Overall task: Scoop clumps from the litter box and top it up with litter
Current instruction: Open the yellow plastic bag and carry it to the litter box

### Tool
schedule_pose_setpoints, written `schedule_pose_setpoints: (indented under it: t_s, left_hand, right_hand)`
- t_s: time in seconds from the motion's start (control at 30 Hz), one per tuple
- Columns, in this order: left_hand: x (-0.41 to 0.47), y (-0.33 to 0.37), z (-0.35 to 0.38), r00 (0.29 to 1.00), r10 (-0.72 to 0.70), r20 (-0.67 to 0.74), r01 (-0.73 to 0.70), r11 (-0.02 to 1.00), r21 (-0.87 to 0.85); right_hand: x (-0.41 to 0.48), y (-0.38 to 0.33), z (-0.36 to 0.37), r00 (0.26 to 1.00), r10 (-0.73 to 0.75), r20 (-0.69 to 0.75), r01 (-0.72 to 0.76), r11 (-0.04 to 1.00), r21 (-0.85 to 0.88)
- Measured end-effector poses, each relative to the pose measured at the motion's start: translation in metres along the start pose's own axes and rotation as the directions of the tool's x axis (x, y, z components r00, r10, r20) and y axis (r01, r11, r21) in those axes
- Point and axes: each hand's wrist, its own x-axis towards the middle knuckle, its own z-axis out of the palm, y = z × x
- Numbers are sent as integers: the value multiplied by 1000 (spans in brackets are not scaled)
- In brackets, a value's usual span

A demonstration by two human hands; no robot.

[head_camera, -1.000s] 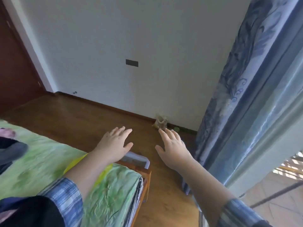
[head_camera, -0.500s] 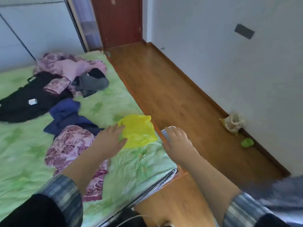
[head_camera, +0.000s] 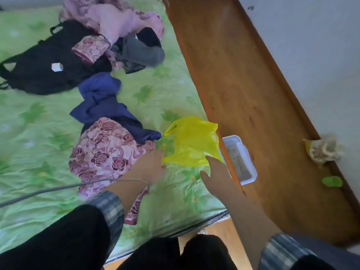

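Note:
A yellow plastic bag lies on the green bedsheet near the bed's right edge. My left hand rests flat on the sheet with its fingers touching the bag's lower left edge. My right hand reaches toward the bag's lower right corner with fingers extended; its fingertips meet the bag's edge. A white plastic litter box sits on the wooden floor right beside the bed, with pale litter inside.
Clothes lie piled on the bed: floral fabric, a blue garment, a black bag. A crumpled beige bag and a green object lie by the wall. A grey cable crosses the sheet.
My view has swung from the wall and curtain down onto the bed. Both hands have come down to the yellow bag, and the litter box now shows beside the bed.

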Motion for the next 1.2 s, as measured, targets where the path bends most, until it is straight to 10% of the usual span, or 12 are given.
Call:
schedule_pose_setpoints:
  t_s: [0.67, 0.9, 1.2]
  left_hand:
    - [178, 14, 158, 941, -338, -1, 317, 882, -348]
    - [138, 9, 112, 938, -109, -328, 10, 957, -290]
    - [29, 11, -23, 767, 262, -586, -341, 940, -25]
  right_hand:
    - [194, 111, 121, 999, 34, 14, -27, 930, -368]
    - [149, 85, 100, 995, -100, -5, 100, 995, 12]
    - [70, -3, -25, 891, -163, -424, 325, 880, 346]
